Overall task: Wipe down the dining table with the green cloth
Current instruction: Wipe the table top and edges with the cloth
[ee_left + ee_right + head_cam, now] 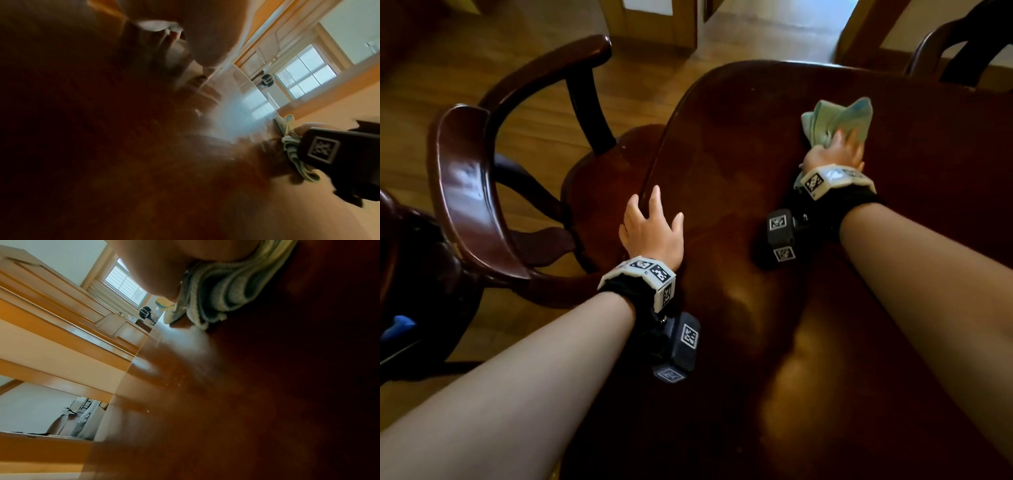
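Head view, right hand (837,150) presses green cloth (835,118), grip blurred, left hand (652,229) spread.

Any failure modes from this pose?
1. The green cloth is bunched under the right hand, so a stroke may clean only a narrow strip of the table.
2. The left hand rests at the table edge beside the chair; it may slip off if leaned on.

table (756,240) – 1 | green cloth (835,120) – 1 | chairs (482,178) – 3 | hands (654,233) – 2
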`<move>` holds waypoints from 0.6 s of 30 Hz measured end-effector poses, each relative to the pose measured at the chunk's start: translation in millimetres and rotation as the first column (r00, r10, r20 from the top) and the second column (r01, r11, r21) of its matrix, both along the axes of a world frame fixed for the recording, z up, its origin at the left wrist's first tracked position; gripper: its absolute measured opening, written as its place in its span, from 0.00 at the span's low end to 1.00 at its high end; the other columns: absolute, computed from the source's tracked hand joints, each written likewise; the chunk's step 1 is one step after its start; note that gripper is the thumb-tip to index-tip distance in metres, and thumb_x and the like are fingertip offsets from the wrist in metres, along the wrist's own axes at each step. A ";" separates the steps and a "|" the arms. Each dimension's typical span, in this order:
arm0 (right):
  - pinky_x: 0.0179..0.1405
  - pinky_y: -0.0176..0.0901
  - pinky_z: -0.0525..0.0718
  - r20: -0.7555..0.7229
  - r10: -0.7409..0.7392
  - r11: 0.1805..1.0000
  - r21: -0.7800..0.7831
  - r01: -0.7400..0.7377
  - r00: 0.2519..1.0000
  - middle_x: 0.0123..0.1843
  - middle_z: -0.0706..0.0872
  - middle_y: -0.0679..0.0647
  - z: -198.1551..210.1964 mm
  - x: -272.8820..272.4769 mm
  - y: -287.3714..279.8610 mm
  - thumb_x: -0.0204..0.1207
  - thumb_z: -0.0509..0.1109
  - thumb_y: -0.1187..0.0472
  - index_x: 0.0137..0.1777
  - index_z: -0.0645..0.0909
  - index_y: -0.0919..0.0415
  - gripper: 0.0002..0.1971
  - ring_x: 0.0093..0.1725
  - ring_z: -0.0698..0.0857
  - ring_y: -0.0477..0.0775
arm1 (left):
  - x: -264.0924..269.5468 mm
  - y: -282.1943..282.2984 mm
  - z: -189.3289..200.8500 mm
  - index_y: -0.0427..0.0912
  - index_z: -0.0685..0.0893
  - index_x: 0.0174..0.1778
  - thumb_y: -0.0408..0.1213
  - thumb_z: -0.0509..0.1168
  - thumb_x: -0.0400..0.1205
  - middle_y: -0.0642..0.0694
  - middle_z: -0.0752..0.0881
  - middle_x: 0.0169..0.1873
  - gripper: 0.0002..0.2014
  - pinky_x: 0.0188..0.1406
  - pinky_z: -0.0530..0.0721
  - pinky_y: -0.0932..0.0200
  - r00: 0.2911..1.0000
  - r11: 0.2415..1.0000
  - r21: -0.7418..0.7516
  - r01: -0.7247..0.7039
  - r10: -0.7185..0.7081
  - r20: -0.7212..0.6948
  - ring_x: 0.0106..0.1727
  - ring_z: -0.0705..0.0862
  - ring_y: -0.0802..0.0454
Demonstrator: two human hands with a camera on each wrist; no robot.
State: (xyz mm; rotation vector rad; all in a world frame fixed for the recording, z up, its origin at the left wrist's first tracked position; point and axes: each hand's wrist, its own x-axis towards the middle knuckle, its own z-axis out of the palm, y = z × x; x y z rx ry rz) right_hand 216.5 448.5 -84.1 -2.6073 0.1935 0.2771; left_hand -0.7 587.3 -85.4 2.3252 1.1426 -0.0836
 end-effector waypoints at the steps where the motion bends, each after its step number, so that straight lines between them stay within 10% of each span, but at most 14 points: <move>1: 0.83 0.53 0.46 0.015 0.006 1.000 -0.003 -0.006 1.000 0.85 0.53 0.52 -0.2 10.2 8.2 0.79 0.52 0.61 0.79 0.60 0.55 0.26 0.84 0.49 0.54 | 0.9 -0.1 -2.1 0.50 0.54 0.82 0.50 0.55 0.84 0.39 0.53 0.82 0.30 0.82 0.54 0.43 1.000 1.000 0.007 -0.007 0.007 0.005 0.83 0.54 0.43; 8: 0.83 0.44 0.54 0.086 0.433 0.900 0.007 -0.436 0.897 0.83 0.60 0.53 0.6 49.7 70.8 0.78 0.55 0.59 0.76 0.67 0.55 0.25 0.83 0.58 0.52 | 4.1 12.2 -7.3 0.52 0.51 0.82 0.49 0.61 0.82 0.43 0.53 0.79 0.36 0.81 0.56 0.44 0.999 0.995 -0.089 -0.051 0.052 0.013 0.80 0.58 0.45; 18: 0.84 0.48 0.51 0.098 0.806 0.576 0.100 -0.811 0.584 0.82 0.63 0.47 -8.1 -66.4 109.0 0.77 0.58 0.62 0.75 0.69 0.50 0.25 0.83 0.57 0.48 | -36.7 21.5 -5.4 0.36 0.46 0.82 0.35 0.60 0.84 0.38 0.48 0.82 0.36 0.81 0.47 0.58 0.990 0.974 -0.223 0.032 0.000 0.143 0.84 0.47 0.46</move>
